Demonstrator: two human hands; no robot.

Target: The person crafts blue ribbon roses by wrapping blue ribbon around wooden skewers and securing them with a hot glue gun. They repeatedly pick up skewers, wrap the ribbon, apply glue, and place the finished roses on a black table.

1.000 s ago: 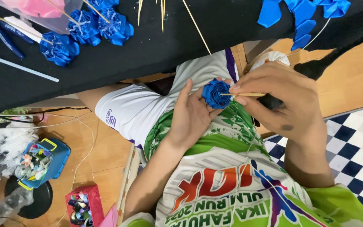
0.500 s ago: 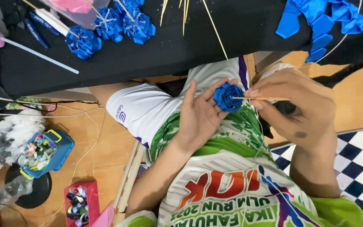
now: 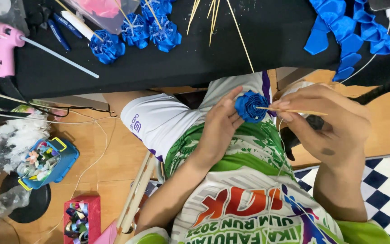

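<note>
The low black cloth-covered table (image 3: 258,49) spans the top, carrying 4 finished blue ribbon rosettes (image 3: 136,29), a strip of folded blue ribbon petals (image 3: 348,31), loose bamboo skewers (image 3: 213,16) and a pink hot-glue gun (image 3: 3,40). Below it, over the lap, the left hand (image 3: 220,126) cups a small blue ribbon rosette (image 3: 250,106) with fingers curled against its edge. The right hand (image 3: 328,124) pinches a thin bamboo skewer (image 3: 290,110), its tip at the rosette's centre. The skewer could slip off-centre and loosen the folds if the left hand's hold relaxes.
</note>
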